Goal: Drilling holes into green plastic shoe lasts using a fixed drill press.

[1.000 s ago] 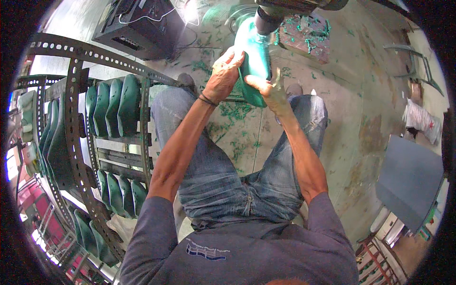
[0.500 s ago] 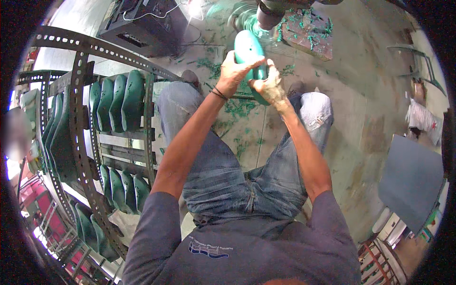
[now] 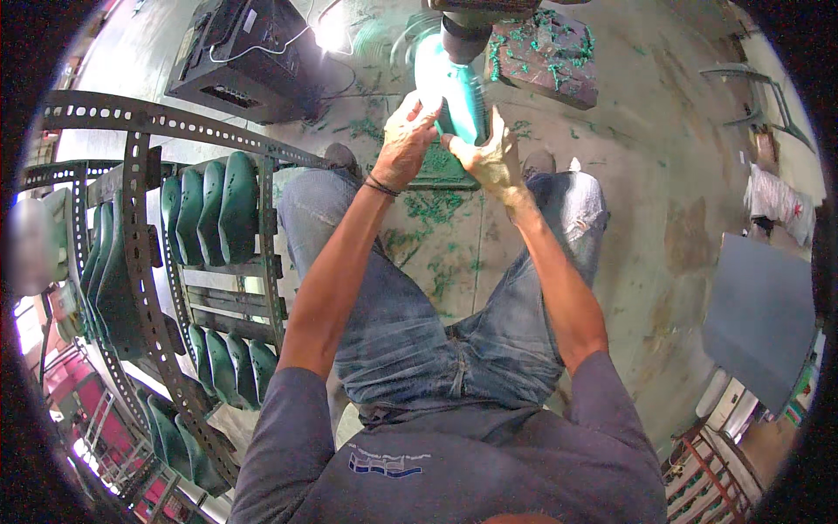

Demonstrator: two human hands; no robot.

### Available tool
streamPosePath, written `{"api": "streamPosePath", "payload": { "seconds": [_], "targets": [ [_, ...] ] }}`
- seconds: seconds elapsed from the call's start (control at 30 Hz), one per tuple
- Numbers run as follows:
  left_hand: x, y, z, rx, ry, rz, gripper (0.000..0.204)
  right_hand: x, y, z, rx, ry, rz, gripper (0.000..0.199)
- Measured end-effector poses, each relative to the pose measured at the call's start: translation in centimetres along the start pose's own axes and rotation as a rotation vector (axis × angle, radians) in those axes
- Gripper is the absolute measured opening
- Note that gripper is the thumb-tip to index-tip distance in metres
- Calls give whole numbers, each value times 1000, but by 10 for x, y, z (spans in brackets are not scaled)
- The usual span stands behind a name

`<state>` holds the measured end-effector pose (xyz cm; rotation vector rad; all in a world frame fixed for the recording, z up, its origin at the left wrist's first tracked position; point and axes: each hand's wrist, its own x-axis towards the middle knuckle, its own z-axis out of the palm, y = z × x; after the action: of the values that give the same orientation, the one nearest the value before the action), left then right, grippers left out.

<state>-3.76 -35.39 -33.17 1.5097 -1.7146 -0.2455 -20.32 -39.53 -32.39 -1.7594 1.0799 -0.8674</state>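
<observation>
A bright green shoe last (image 3: 465, 109) is held out between both hands, its far end strongly lit and partly hidden by a dark machine head (image 3: 464, 37). My left hand (image 3: 408, 140) is closed on the last's left side, a dark band round the wrist. With fingers along its right side, my right hand (image 3: 489, 157) grips the near end. Whether the last touches the machine head cannot be made out. A blurred round spinning part (image 3: 412, 44) shows beside its far end.
To the left, a perforated metal rack (image 3: 140, 201) carries several green shoe lasts (image 3: 237, 205). A black boxy unit (image 3: 253, 65) with a white cable stands at the far left. Green shavings lie on the floor and on a block (image 3: 554, 61). A grey panel (image 3: 758, 319) is at right.
Both hands have carried the shoe last farther away and slightly left, up to the machine head. My left hand has shifted back toward its near part. The whole view has also shifted a little.
</observation>
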Motion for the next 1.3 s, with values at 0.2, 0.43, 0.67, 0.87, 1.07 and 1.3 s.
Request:
{"api": "streamPosePath", "payload": {
  "seconds": [0.2,0.43,0.67,0.87,1.07,1.3],
  "targets": [
    [0,10,0,-847,10,-393,34,3,16,6,-469,216,-484,53],
    [5,14,-1,-1025,28,-599,36,3,-25,-8,-44,-19,-39,51],
    [11,23,-5,-1059,57,-613,37,3,-21,-8,-161,-22,-66,50],
    [10,15,-3,-900,18,-625,34,6,-17,-9,-83,-48,-39,52],
    [8,16,-1,-1007,118,-381,34,7,-21,-6,82,-40,-26,49],
    [15,21,-7,-1018,71,-455,33,7,-6,-4,-7,1,-48,49]
  ]
}}
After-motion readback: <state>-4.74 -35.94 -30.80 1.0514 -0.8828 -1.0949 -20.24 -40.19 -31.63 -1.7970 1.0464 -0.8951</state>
